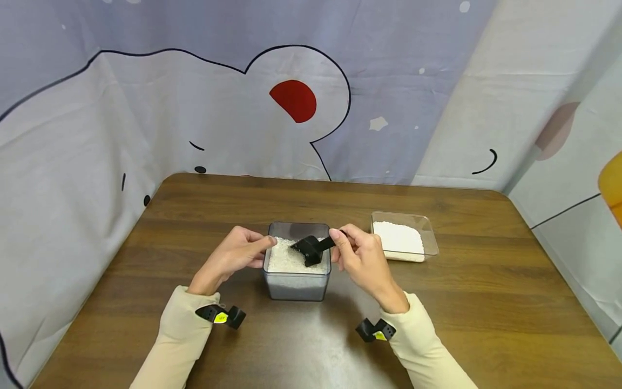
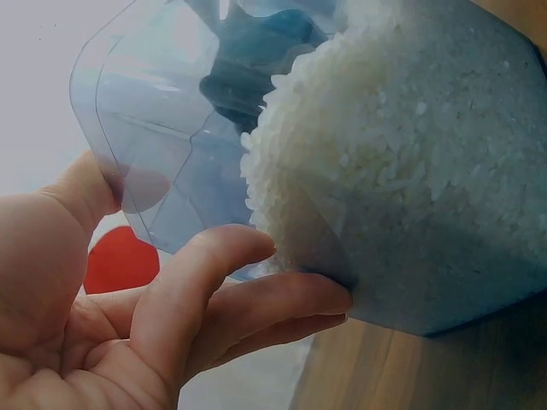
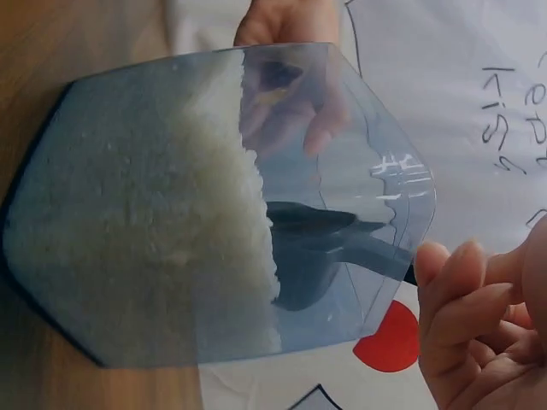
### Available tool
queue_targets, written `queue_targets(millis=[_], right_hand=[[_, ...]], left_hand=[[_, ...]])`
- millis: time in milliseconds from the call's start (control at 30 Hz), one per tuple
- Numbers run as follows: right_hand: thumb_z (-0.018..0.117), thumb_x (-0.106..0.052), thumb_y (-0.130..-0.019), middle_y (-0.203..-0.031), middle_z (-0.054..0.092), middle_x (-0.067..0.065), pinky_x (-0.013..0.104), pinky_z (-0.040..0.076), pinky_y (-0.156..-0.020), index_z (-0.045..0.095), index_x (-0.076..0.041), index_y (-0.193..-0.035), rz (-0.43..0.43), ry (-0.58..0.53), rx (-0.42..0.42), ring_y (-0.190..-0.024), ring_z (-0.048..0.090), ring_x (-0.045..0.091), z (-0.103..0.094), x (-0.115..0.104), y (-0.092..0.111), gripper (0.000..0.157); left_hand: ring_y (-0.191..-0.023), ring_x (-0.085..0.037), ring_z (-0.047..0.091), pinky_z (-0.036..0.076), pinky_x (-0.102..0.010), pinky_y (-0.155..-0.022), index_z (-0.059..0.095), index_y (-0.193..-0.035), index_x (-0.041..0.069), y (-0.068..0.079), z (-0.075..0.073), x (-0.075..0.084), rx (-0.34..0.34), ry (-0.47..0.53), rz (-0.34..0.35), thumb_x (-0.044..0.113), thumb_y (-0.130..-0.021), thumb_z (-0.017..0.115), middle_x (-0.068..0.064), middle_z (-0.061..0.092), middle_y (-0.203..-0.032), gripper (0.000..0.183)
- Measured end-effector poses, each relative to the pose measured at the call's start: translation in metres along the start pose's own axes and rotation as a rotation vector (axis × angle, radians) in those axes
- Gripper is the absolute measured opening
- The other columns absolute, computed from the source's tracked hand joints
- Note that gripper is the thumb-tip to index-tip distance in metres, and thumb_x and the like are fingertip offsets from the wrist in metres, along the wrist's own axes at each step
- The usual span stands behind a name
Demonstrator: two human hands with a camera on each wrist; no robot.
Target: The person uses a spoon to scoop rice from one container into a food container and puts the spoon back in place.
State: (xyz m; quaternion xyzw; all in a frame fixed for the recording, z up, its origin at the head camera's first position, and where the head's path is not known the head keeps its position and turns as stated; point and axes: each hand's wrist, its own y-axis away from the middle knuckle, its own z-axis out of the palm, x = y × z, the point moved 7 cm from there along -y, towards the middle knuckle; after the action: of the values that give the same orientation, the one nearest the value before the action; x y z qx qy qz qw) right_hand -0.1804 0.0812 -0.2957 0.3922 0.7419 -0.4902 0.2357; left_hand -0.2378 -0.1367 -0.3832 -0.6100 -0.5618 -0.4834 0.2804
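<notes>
A clear grey-tinted container (image 1: 296, 289) holding white rice (image 1: 283, 260) stands at the middle of the table. My left hand (image 1: 239, 250) grips its left wall, the thumb over the rim and the fingers against the outside. In the left wrist view those fingers (image 2: 248, 307) are bent along the wall. My right hand (image 1: 363, 262) pinches the handle of a black scoop (image 1: 311, 248) above the container's right rim. Through the wall in the right wrist view, the scoop's bowl (image 3: 308, 286) sits at the rice surface, partly in the grains.
To the right and behind, a shallow clear tray (image 1: 430, 237) holds white powder or fine grains (image 1: 398, 237); which, I cannot tell. The wooden table (image 1: 486, 302) meets a patterned curtain (image 1: 218, 108) at its back edge. Each sleeve carries a black wrist camera (image 1: 221, 315).
</notes>
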Motion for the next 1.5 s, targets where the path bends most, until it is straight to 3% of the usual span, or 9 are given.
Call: queue_targets(millis=[133,267,500,700,1200,1500], right_hand=[[0.051,-0.011,-0.094,-0.051,0.056,0.015,0.022,0.037,-0.032,0.057,0.005,-0.075,0.202,-0.163,-0.067,-0.035,0.046,0.014,0.007,0.027,0.002,0.026],[0.051,-0.023,-0.095,-0.05,0.056,0.011,0.02,0.033,-0.029,0.056,0.008,-0.077,0.39,-0.354,-0.071,-0.035,0.044,0.011,0.014,0.054,0.005,0.036],[0.051,-0.022,-0.094,-0.051,0.058,0.005,0.016,0.033,-0.032,0.051,0.002,-0.071,0.55,-0.611,-0.022,-0.037,0.044,0.009,0.021,0.069,0.009,0.034],[0.051,-0.02,-0.094,-0.05,0.058,0.004,0.014,0.034,-0.034,0.055,0.003,-0.078,0.672,-0.78,0.033,-0.038,0.046,0.007,0.02,0.08,0.01,0.028],[0.05,-0.019,-0.095,-0.047,0.056,-0.001,0.01,0.029,-0.033,0.049,-0.002,-0.082,0.772,-0.905,0.075,-0.038,0.044,0.003,0.011,0.095,0.009,0.022],[0.051,-0.021,-0.094,-0.048,0.056,-0.002,0.009,0.025,-0.033,0.051,-0.005,-0.078,0.749,-0.927,0.095,-0.039,0.042,0.002,0.001,0.093,0.007,0.022]], left_hand=[[-0.082,-0.02,0.062,0.057,-0.03,-0.069,0.068,-0.1,-0.004,0.0,0.001,0.0,-0.002,0.008,-0.001,0.025,-0.086,0.061,-0.015,0.061,-0.105,0.033],[-0.081,-0.019,0.061,0.057,-0.029,-0.069,0.067,-0.101,-0.004,0.001,0.001,0.0,-0.001,0.008,-0.004,0.025,-0.086,0.061,-0.015,0.06,-0.106,0.034],[-0.08,-0.019,0.061,0.056,-0.029,-0.068,0.067,-0.102,-0.005,0.001,0.001,0.001,0.002,0.007,-0.01,0.025,-0.086,0.061,-0.016,0.06,-0.106,0.035],[-0.078,-0.018,0.061,0.056,-0.029,-0.068,0.067,-0.101,-0.005,0.001,0.001,0.002,-0.002,0.018,-0.003,0.024,-0.086,0.061,-0.015,0.061,-0.104,0.034],[-0.081,-0.019,0.062,0.057,-0.029,-0.069,0.067,-0.103,-0.004,0.001,0.0,0.001,0.002,0.008,-0.008,0.026,-0.086,0.062,-0.015,0.062,-0.104,0.035],[-0.081,-0.02,0.062,0.057,-0.03,-0.068,0.068,-0.101,-0.003,0.001,0.0,0.001,0.005,0.012,-0.01,0.027,-0.085,0.063,-0.016,0.062,-0.104,0.034]])
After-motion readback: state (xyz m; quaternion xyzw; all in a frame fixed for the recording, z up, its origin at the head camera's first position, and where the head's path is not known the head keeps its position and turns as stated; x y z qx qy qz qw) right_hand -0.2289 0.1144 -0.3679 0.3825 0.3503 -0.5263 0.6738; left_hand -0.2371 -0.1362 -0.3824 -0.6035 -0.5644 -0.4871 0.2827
